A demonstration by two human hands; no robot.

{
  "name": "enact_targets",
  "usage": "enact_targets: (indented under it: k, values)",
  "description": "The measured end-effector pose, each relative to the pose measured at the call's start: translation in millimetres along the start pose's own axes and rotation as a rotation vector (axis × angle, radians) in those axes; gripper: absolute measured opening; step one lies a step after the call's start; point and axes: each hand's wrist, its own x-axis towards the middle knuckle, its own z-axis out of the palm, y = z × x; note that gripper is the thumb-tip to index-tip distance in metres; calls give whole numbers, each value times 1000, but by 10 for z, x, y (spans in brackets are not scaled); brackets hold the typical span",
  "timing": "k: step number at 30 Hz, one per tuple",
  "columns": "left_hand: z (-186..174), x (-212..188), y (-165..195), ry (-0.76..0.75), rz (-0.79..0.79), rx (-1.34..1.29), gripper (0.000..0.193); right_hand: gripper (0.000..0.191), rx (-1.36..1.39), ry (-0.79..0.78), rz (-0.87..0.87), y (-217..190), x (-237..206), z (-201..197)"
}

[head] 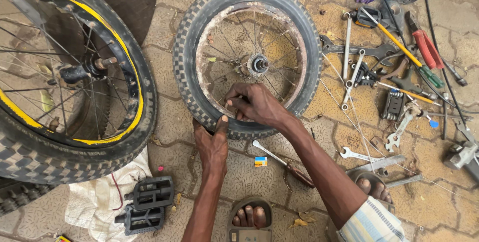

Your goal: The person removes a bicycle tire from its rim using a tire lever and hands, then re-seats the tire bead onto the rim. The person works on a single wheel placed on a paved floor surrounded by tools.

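A small bicycle wheel (199, 27) with a knobby black tyre and a rusty rim lies flat on the paving, its hub (259, 64) facing up. My left hand (212, 145) grips the near edge of the tyre, thumb pressed up against the tyre bead. My right hand (254, 103) reaches over the near rim, fingers curled and pinching at the inner edge of the rim among the spokes. What the fingertips hold is too small to tell.
A larger wheel (75, 137) with a yellow-striped rim lies at the left. Two black pedals (147, 204) rest on a white cloth (95, 202). Spanners (348, 47), screwdrivers (399, 42), red-handled pliers (426, 47) and loose spokes lie at the right. A screwdriver (282, 161) lies near my sandalled feet (249, 219).
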Motion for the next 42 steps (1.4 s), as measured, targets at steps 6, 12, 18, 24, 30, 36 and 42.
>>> enact_targets:
  k: [6,12,18,24,30,36,42]
  values:
    - [-1,22,-26,-12,-2,-18,56,12,202,33,60,-45,-31,18]
    - [4,16,-45,7,-26,4,58,12,202,15,145,-103,-44,23]
    - [-4,17,-22,0,-86,42,53,18,188,26,122,-92,-34,22]
    - [7,7,8,5,-6,-12,58,21,171,22,111,-55,-35,32]
    - [7,7,9,3,-10,-19,58,17,87,71,58,-8,-8,81]
    - [2,-3,-1,2,-18,-27,54,17,-88,119,-54,17,-7,89]
    - [12,-5,10,10,-4,22,58,25,-248,90,-8,42,35,132]
